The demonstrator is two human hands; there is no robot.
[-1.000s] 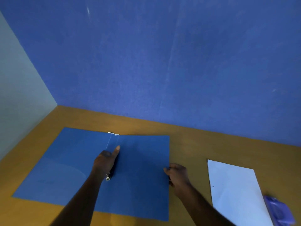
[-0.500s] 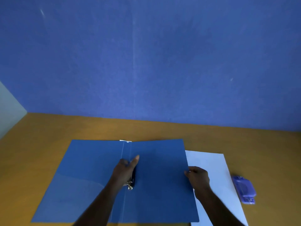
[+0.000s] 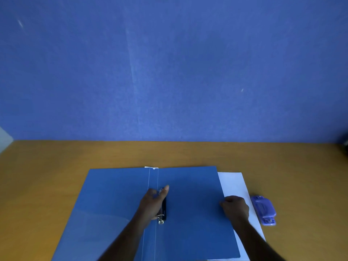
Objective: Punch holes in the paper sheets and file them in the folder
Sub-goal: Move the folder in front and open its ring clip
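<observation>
A blue folder (image 3: 192,208) lies open flat on the wooden desk (image 3: 56,166). Its black ring mechanism (image 3: 164,210) with metal rings runs along the spine. My left hand (image 3: 153,202) rests on that mechanism, fingers curled around it and the thumb stretched forward. My right hand (image 3: 235,207) grips the right edge of the folder's right cover. White paper sheets (image 3: 233,185) lie under and to the right of that cover, partly hidden by it. A purple hole punch (image 3: 264,210) sits on the desk just right of the paper.
A blue wall (image 3: 169,72) rises at the back of the desk. A pale side panel (image 3: 4,138) shows at the far left. Something dark (image 3: 345,144) sits at the desk's right edge, too cut off to identify.
The folder has shifted right over the white sheets, so its right cover now overlaps them. The camera view has turned right. Both hands keep their holds on the mechanism and the cover edge.
</observation>
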